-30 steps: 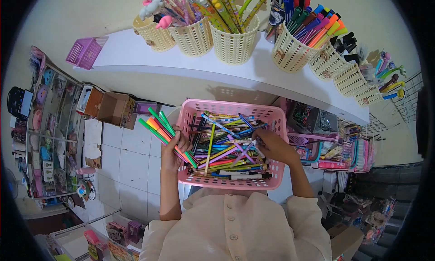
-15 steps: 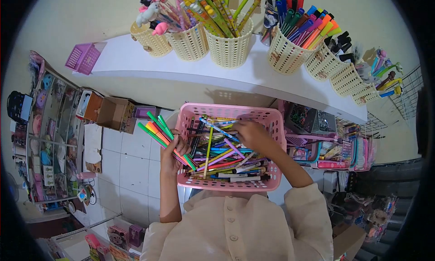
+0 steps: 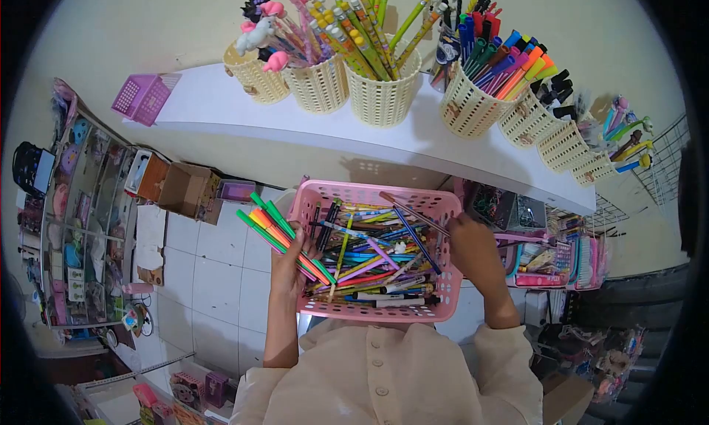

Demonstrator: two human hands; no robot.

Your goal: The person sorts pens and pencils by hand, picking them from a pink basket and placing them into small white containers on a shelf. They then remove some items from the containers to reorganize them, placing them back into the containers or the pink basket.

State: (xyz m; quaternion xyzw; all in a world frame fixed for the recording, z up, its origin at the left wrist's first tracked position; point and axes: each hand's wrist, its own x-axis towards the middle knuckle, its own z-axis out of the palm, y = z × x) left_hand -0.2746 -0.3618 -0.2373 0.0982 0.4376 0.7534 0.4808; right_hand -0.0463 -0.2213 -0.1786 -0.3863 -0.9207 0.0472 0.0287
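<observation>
A pink basket (image 3: 384,186) full of loose pens and pencils is in front of my body. My left hand (image 3: 286,261) is closed round a bundle of felt-tip pens (image 3: 266,222) with green and orange ends, over the basket's left rim. At the right rim, the closed fingers of my right hand (image 3: 473,249) meet the end of a long brown pencil (image 3: 410,210), which slants up and left across the basket. Beside it lies a dark blue pencil (image 3: 416,240). Black-and-white markers (image 3: 395,301) lie near the front wall.
Above the basket, a white shelf (image 3: 214,104) bears cream woven cups (image 3: 382,96) of pencils, markers and pens, plus a purple basket (image 3: 142,100). Left are cardboard boxes (image 3: 185,189) and a display rack (image 3: 81,225). More stationery bins (image 3: 543,259) stand at the right.
My right hand has moved from the basket's middle to its right rim, now with the brown pencil at its fingers. A blue pencil has come into view. My left hand keeps its bundle.
</observation>
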